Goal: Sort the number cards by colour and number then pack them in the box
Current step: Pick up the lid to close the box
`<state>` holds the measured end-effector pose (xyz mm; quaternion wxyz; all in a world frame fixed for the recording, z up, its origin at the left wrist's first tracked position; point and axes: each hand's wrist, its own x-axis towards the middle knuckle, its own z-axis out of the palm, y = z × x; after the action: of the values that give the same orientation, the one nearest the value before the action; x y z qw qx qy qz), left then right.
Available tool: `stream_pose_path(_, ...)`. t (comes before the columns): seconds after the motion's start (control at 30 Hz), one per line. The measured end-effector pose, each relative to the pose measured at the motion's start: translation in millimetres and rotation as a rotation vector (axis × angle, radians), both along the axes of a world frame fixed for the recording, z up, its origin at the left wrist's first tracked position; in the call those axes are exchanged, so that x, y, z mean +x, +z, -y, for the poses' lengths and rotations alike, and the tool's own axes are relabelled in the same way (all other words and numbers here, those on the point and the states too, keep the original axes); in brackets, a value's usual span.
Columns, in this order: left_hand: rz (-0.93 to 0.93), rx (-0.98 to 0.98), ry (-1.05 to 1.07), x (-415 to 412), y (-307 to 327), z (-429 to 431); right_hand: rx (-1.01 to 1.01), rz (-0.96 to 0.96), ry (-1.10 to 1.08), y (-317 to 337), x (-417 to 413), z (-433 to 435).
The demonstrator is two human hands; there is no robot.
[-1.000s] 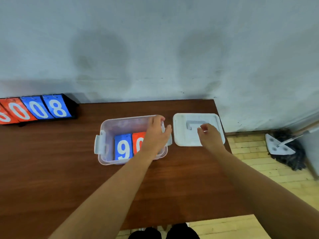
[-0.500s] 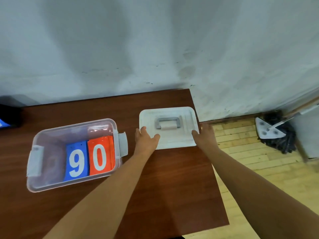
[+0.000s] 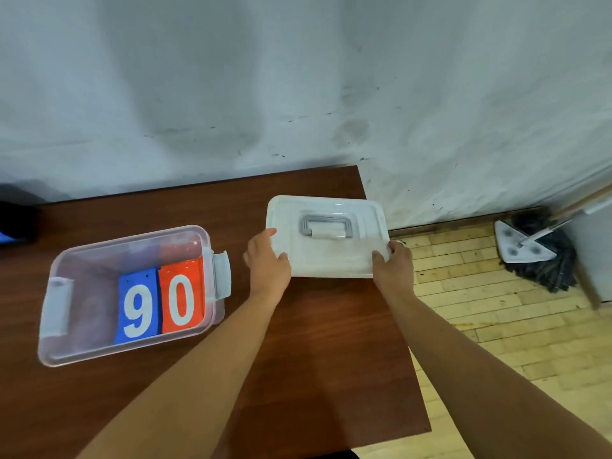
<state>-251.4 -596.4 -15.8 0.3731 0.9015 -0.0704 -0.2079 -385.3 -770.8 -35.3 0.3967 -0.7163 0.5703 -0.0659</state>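
- Lid [image 3: 328,246]: white plastic with a grey handle [image 3: 326,225] lying flat on its top; it sits at 3 o'clock of the box, near the table's right edge, and its right corner reaches slightly past that edge. Whether it rests on the wood or is raised cannot be told.
- Left hand [image 3: 268,263]: clamped on the lid's left edge, at the lid's 9 o'clock, with the thumb on top and the fingers curled towards the underside.
- Right hand [image 3: 394,266]: clamped on the lid's near right corner, at about the lid's 4 o'clock, with the thumb lying over the rim.
- Box [image 3: 129,238]: clear plastic, uncovered, standing on the table at 9 o'clock of the lid and apart from it; one grey latch [image 3: 58,308] hangs on its left end and another [image 3: 221,276] on its right end.
- Number cards: a blue card [image 3: 137,306] showing a white 9 and a red card [image 3: 181,294] showing a white 0 lie side by side and touching in the box's right half, the red one at 3 o'clock of the blue.
- Table [image 3: 298,359]: dark brown wood, set against a pale wall.
- Mop [image 3: 536,256]: on the wooden floor at 3 o'clock of the lid, well apart from the table.
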Motion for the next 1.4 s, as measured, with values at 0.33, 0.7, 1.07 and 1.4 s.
stream_pose_path(0.33,0.290,-0.092,0.021,46,114,-65,-0.009,0.195,0.045,100,28,-53)
stream_pose_path(0.7,0.304,-0.059,0.177,80,115,-282,-0.060,0.233,0.341,106,95,-226)
stream_pose_path(1.07,0.114,0.009,0.165,70,57,-358,-0.138,0.050,0.432,73,105,-290)
stream_pose_path(1.4,0.026,-0.028,0.138,83,54,-359,-0.081,-0.021,0.384,68,106,-284)
